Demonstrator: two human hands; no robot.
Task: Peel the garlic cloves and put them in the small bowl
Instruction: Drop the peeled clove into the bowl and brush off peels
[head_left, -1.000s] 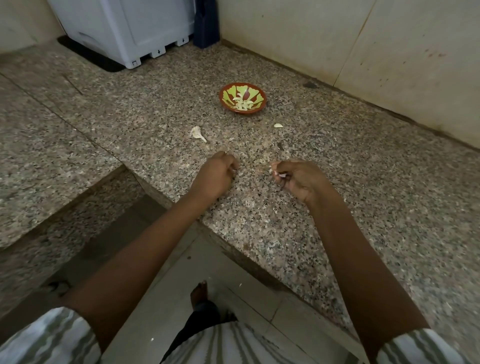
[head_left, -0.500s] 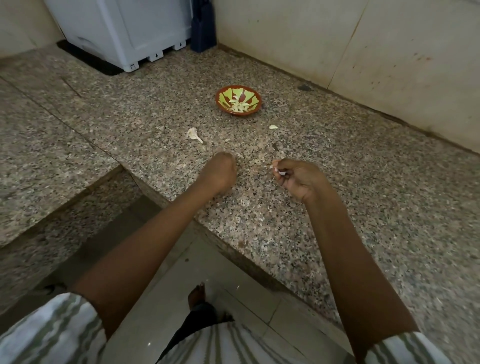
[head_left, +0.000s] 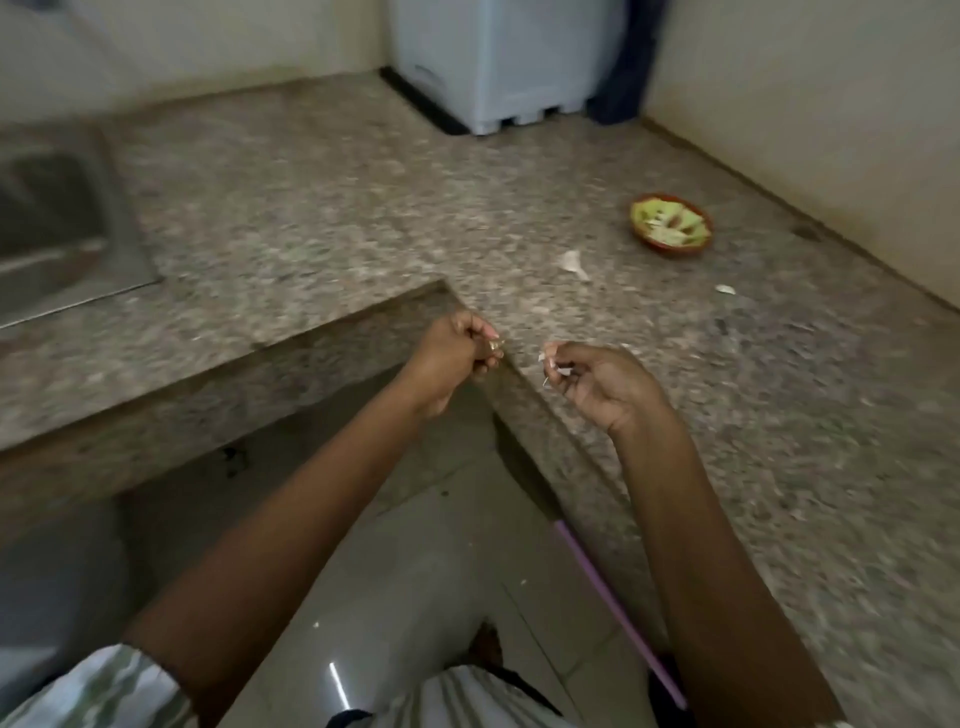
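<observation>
The speckled granite counter (head_left: 311, 234) is now seen from further left than a second ago, which brings a steel sink (head_left: 62, 223) into view far to the left of the hands. Both hands have lifted off the stone. The left hand (head_left: 457, 358) pinches a tiny yellowish scrap (head_left: 494, 345), and the right hand (head_left: 605, 382) still pinches a small white garlic piece (head_left: 560, 370). The small red-rimmed, green-patterned bowl (head_left: 671, 224) sits well beyond the right hand, and a loose pale garlic clove (head_left: 571, 260) lies nearer the grip.

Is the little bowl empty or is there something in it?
Not empty. The small bowl holds a few pale pieces; too blurred to tell what they are.
</observation>
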